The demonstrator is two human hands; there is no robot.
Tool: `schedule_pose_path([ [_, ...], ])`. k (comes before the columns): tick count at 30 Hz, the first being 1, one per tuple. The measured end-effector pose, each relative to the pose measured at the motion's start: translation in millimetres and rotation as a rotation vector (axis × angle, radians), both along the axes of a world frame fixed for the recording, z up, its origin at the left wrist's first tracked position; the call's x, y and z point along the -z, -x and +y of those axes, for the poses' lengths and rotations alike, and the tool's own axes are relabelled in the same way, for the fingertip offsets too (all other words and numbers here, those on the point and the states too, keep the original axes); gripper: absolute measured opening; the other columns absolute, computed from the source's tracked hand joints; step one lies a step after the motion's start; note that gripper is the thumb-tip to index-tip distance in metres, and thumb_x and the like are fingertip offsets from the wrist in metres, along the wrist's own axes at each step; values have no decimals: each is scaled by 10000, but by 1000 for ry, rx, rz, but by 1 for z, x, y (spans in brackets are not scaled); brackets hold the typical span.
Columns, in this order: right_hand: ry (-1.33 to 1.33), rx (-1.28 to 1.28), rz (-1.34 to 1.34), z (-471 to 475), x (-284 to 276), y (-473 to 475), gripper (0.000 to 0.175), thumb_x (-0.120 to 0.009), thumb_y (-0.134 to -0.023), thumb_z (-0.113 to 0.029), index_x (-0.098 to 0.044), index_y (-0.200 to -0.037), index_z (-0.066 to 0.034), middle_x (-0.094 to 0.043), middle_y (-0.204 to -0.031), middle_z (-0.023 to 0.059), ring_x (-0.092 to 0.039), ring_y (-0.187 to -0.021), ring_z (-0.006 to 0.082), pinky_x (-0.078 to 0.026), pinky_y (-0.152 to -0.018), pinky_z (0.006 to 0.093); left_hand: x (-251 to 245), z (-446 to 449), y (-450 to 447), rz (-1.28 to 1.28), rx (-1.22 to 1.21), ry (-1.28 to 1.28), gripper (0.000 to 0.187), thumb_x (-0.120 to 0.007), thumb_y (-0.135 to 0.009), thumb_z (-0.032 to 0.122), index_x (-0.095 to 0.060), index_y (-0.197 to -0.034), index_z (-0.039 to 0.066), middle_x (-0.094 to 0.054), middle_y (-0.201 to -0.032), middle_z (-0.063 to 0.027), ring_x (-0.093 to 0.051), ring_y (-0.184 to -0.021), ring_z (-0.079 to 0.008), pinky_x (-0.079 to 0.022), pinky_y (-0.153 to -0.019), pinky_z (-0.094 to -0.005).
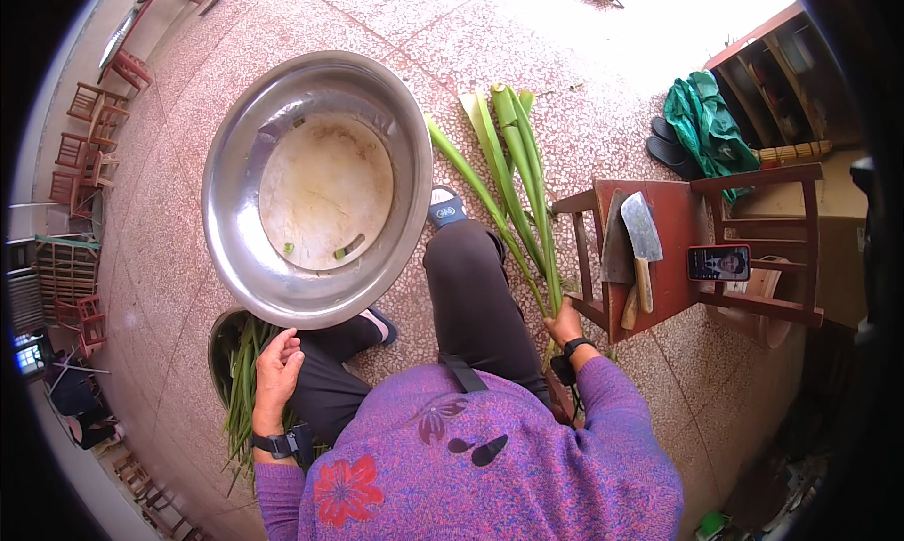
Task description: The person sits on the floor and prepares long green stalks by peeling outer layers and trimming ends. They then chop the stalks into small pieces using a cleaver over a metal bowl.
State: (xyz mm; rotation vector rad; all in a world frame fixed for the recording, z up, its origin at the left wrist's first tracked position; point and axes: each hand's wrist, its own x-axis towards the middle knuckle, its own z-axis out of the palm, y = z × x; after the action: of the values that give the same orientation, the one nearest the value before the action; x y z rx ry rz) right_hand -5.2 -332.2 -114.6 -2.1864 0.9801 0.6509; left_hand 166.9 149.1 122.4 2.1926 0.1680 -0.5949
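Note:
My right hand (563,323) grips the lower end of a bunch of long green stalks (519,159), which fan out over the floor beside my right leg. My left hand (277,371) holds nothing; its fingers are slightly bent and apart, just below the rim of a large stainless steel basin (316,316). A few small green pieces (349,246) lie on the basin's bottom. Under my left forearm, thin green leafy stems (244,393) fill a container (217,361) at my left. Two cleavers, one with a bright blade (641,223), lie overlapping on a red wooden chair (674,223) at my right.
A phone (719,263) rests on the chair near its backrest. Beyond are dark slippers (671,152), green plastic sheeting (710,117) and an open shelf (770,75). Small wooden chairs (74,149) line the left wall. The speckled floor (212,124) shows around the basin.

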Motion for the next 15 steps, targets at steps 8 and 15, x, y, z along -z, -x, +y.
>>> schedule_pose_path([
  [8, 10, -129, -35, -31, 26, -46, 686, -712, -762, -141, -320, -1319, -58, -599, -1030, 283, -582, -980, 426, -462, -822, 476, 4, 1, 13, -11, 43, -32, 413, -607, -816, 13, -548, -1225, 13, -627, -1013, -97, -603, -882, -144, -497, -801, -273],
  [15, -49, -168, 439, -9, 50, -14, 395, -616, -774, -103, -542, -1159, -52, -596, -1106, 248, -561, -1080, 385, -459, -893, 429, 1, 16, 26, 1, -55, -70, 433, -609, -815, 10, -541, -1243, 13, -618, -1056, -107, -604, -920, -148, -495, -822, -272],
])
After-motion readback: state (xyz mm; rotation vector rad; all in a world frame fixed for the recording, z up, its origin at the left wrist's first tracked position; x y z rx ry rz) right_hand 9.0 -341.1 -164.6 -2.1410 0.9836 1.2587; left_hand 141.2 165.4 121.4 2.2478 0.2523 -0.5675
